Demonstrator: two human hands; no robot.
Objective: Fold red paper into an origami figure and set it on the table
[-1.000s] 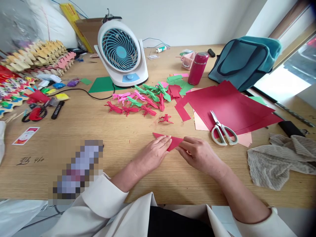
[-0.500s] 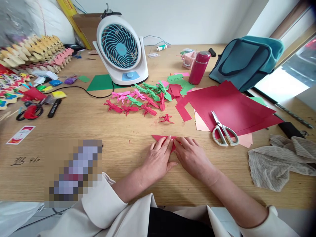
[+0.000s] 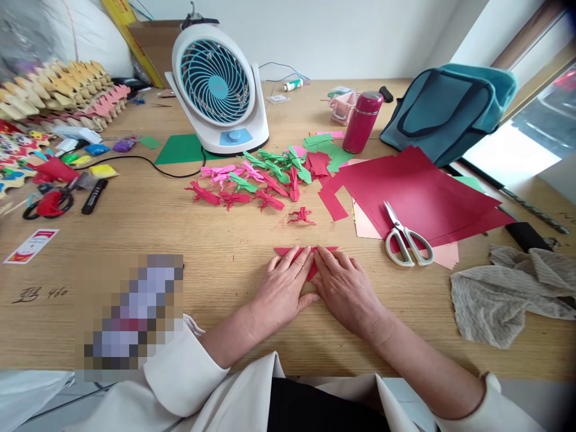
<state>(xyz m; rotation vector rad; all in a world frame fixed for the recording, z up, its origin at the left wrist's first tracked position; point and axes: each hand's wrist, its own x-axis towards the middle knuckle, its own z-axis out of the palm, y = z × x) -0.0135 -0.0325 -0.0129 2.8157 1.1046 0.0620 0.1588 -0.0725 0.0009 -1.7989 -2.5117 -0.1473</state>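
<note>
A small folded piece of red paper (image 3: 312,273) lies flat on the table, with its pointed ends showing past my fingers. My left hand (image 3: 282,285) rests on its left part, fingers stretched out and palm down. On the right part lies my right hand (image 3: 345,283), its fingers also extended and pressing the paper to the tabletop. Both hands nearly touch at the middle and cover much of the paper. Just beyond them sits a red folded paper figure (image 3: 302,216). Farther back is a cluster of red, pink and green paper figures (image 3: 270,171).
White-handled scissors (image 3: 402,243) lie partly over large red paper sheets (image 3: 423,186) on the right. A white fan (image 3: 220,90), a red flask (image 3: 362,123) and a teal bag (image 3: 443,114) stand behind. To the left is a black marker (image 3: 94,197); a cloth (image 3: 490,300) lies right.
My right fingers have shifted slightly along the paper, so its right tip now shows. The left hand stays on the paper. The whole view has moved a little.
</note>
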